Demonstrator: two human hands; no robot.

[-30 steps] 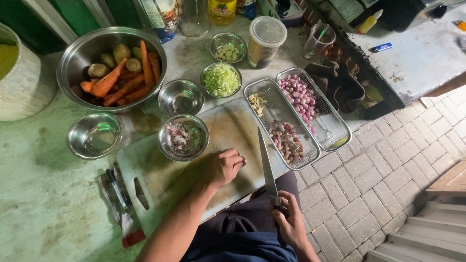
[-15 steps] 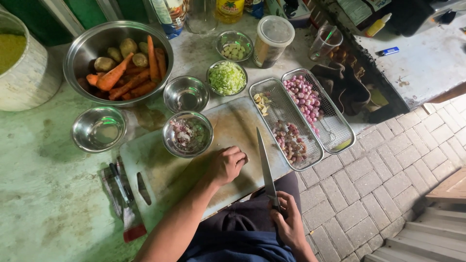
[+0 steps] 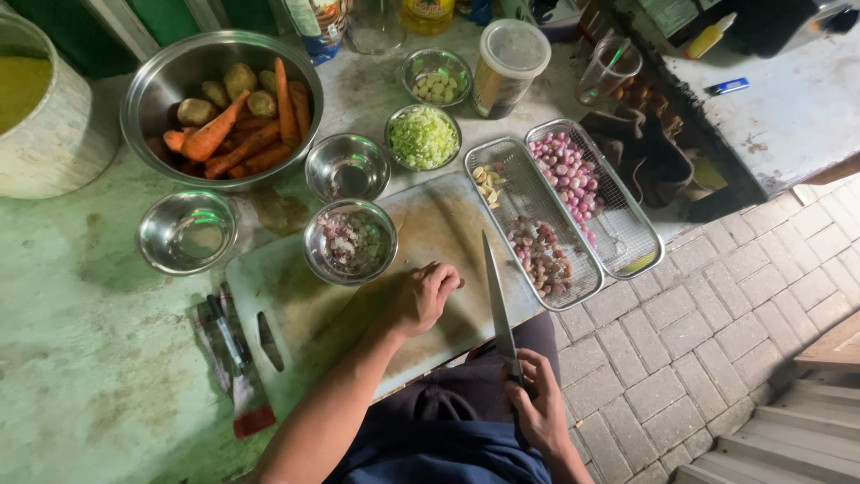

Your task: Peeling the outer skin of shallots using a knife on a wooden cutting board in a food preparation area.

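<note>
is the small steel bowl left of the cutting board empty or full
Empty: the bowl shows only bare shiny metal inside, unlike the bowl of chopped shallots on the board.

Your left hand [image 3: 423, 298] lies curled, knuckles toward twelve o'clock; your right hand [image 3: 536, 403] is fisted at five o'clock.

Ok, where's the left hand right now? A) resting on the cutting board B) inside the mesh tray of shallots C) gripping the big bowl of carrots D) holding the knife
A: the left hand lies curled on the cutting board, while the right hand holds the knife by its handle.
</note>
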